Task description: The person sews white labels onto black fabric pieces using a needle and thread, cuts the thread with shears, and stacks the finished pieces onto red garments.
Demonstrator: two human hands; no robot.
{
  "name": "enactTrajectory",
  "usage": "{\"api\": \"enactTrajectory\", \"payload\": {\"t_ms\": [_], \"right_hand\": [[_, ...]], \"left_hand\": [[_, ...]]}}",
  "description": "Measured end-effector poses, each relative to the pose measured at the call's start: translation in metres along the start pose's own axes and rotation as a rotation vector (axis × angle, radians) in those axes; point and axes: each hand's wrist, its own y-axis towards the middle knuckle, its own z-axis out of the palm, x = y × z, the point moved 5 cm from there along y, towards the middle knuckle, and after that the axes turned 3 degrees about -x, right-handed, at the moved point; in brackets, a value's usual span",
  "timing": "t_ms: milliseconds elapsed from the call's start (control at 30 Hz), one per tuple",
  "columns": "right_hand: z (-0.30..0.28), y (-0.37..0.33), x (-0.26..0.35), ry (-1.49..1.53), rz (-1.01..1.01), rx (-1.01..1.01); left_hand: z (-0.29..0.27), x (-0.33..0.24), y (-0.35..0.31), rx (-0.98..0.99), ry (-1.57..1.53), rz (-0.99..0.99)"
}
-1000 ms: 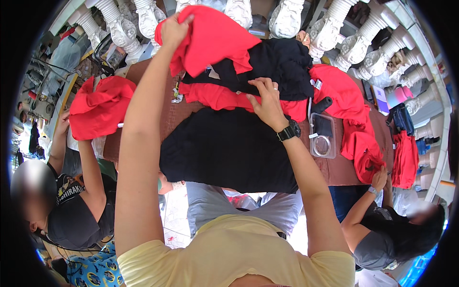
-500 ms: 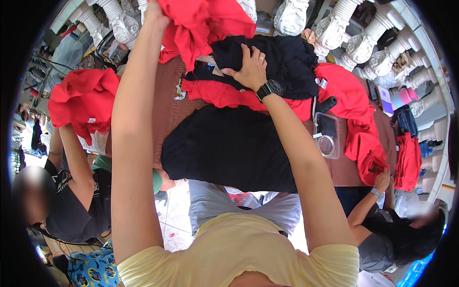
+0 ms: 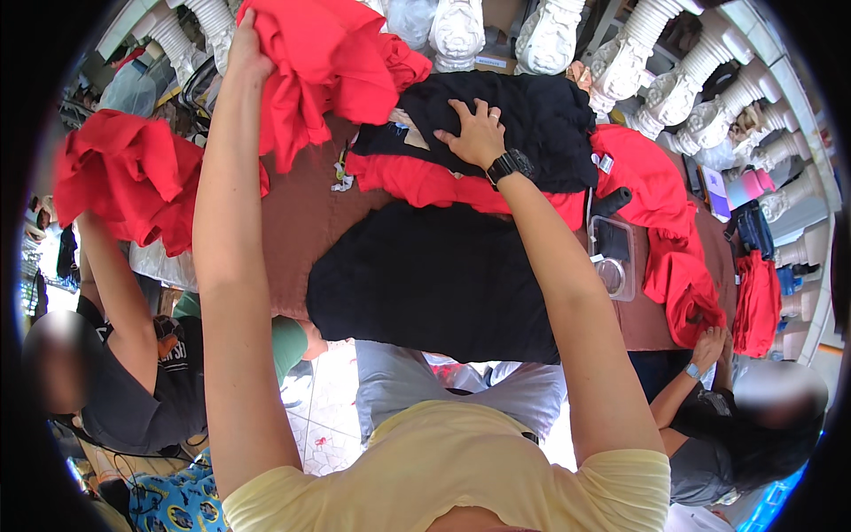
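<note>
With my left arm stretched far forward, my left hand (image 3: 252, 51) grips the edge of a red cloth (image 3: 328, 66), which hangs bunched above the far side of the table. Fingers spread, my right hand (image 3: 477, 133) rests on a pile of black cloth (image 3: 550, 115), nothing in its grasp. Out from under that pile shows a strip of red cloth (image 3: 443, 183). Closest to me, a large piece of black cloth (image 3: 425, 279) lies spread over the table edge, toward my lap.
A brown cloth covers the table (image 3: 306, 199). On the right are a clear plastic box (image 3: 613, 262), a black cylinder (image 3: 612, 201) and more red cloth (image 3: 669, 230) handled by a co-worker. At left another person lifts red cloth (image 3: 133, 177). White balusters (image 3: 541, 35) line the far edge.
My left hand has moved left and slightly down with the red cloth, drawing it off the black pile's left end. The co-worker's red cloth at left has shifted left and up.
</note>
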Motion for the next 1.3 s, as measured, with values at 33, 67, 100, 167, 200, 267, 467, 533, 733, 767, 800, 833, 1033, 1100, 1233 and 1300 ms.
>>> {"api": "enactTrajectory", "payload": {"t_ms": [33, 67, 100, 167, 200, 267, 467, 533, 733, 767, 800, 833, 1033, 1100, 1233, 1300], "right_hand": [[-0.001, -0.001, 0.001, 0.013, 0.003, 0.009], [0.001, 0.000, 0.026, 0.058, -0.035, 0.021], [-0.005, -0.011, -0.052, -0.080, 0.096, 0.027], [-0.006, -0.006, -0.004, 0.012, -0.004, 0.010], [-0.005, -0.006, 0.001, 0.019, -0.022, 0.003], [-0.003, -0.009, 0.002, 0.044, -0.037, -0.010], [-0.003, -0.016, 0.004, 0.105, -0.033, -0.070], [-0.001, -0.019, -0.005, 0.089, -0.030, -0.098], [-0.007, -0.023, 0.005, 0.178, -0.057, -0.204], [-0.009, -0.025, 0.012, 0.194, -0.071, -0.240], [-0.011, -0.025, 0.006, 0.153, -0.100, -0.269], [-0.014, -0.023, -0.002, 0.115, -0.131, -0.296], [-0.024, 0.012, -0.037, 0.509, 0.133, -0.294], [-0.034, 0.022, -0.043, 0.661, 0.247, -0.200], [-0.033, 0.034, -0.049, 0.723, 0.200, -0.107], [-0.041, 0.030, -0.038, 0.620, 0.107, -0.101]], "left_hand": [[0.011, -0.004, -0.007, 0.006, 0.038, 0.005], [-0.031, -0.020, 0.072, 0.140, 0.138, 0.059], [0.034, 0.079, 0.090, 0.202, 0.056, 0.060], [0.044, -0.009, 0.052, 0.069, 0.156, 0.413], [0.051, -0.017, 0.057, 0.081, 0.215, 0.422], [0.076, -0.009, 0.078, 0.126, 0.326, 0.412], [0.074, 0.138, 0.124, 0.301, 1.484, 0.470], [0.069, 0.191, 0.094, 0.270, 1.679, 0.436], [0.036, 0.203, 0.099, 0.374, 1.786, 0.516], [0.027, 0.195, 0.112, 0.444, 1.737, 0.514], [0.035, 0.186, 0.101, 0.513, 1.509, 0.502], [0.040, 0.177, 0.089, 0.473, 1.481, 0.539], [0.055, 0.165, -0.029, 0.817, 1.166, 0.687], [0.054, 0.179, -0.065, 0.962, 1.104, 0.697], [0.063, 0.204, -0.082, 0.692, 1.138, 0.761], [0.081, 0.208, -0.086, 0.770, 1.285, 0.888]]}}
